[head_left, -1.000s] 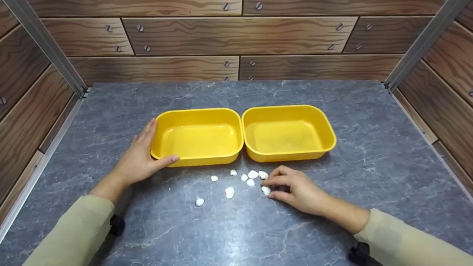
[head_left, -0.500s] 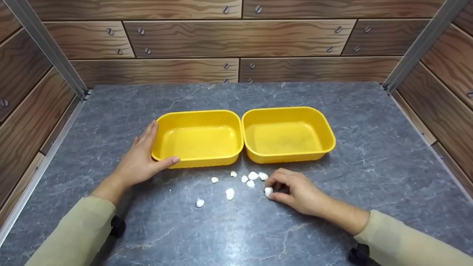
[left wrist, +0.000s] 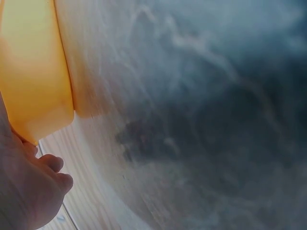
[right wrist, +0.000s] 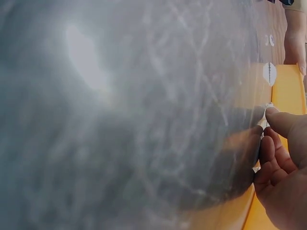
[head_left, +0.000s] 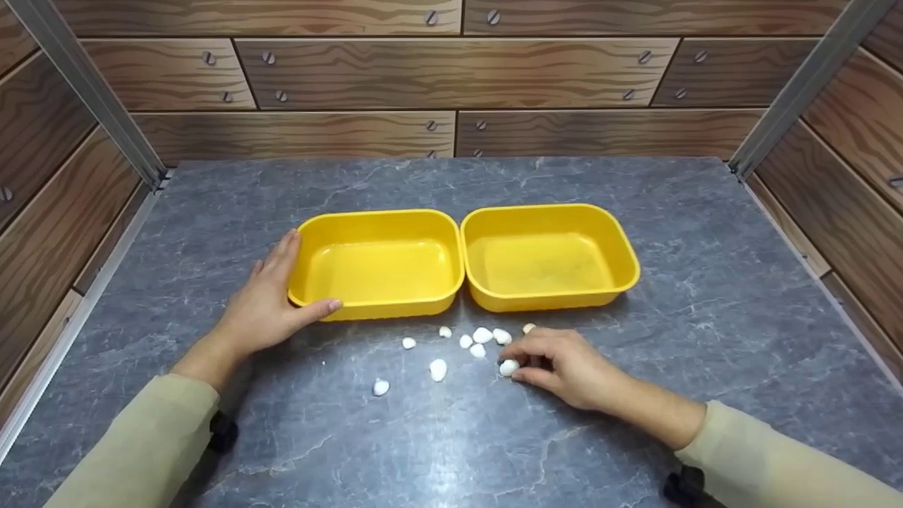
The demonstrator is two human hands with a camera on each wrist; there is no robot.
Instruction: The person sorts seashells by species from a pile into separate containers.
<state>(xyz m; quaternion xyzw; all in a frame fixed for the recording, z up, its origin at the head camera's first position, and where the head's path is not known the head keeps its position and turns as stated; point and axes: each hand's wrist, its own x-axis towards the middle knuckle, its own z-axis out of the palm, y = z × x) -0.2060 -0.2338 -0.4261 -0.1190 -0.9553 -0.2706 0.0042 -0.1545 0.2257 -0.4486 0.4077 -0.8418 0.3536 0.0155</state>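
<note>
The right hand (head_left: 564,365) lay low in the middle of the head view, its fingers curled in, with thumb and forefinger pinching a small white shell (head_left: 508,367) that rested on the grey marbled tabletop (head_left: 705,296). In the right wrist view the same fingertips (right wrist: 280,122) were bunched close together over something pale at the right edge of the frame, though the blur there hid the details.

The left hand (head_left: 271,300) sat left of centre, its fingers straight along the left wall of the left yellow tray (head_left: 377,262) and its thumb stretched across the tray's near corner, so it braced the tray with a wide, flat hand. The left wrist view showed only a smeared yellow wall (left wrist: 33,72) at the upper left and part of the hand (left wrist: 29,187) at the lower left.

Just left of the pinched shell, more white shells (head_left: 483,334) were scattered on the tabletop below the two trays, in a loose band running down to the lower left, the farthest one (head_left: 381,386) well apart from the rest. A single shell (head_left: 528,328) lay just above the right hand.

The right yellow tray (head_left: 550,255) stood touching the left one at the frame's centre. Wood-grain panels (head_left: 451,70) filled the upper part of the frame and both sides.
</note>
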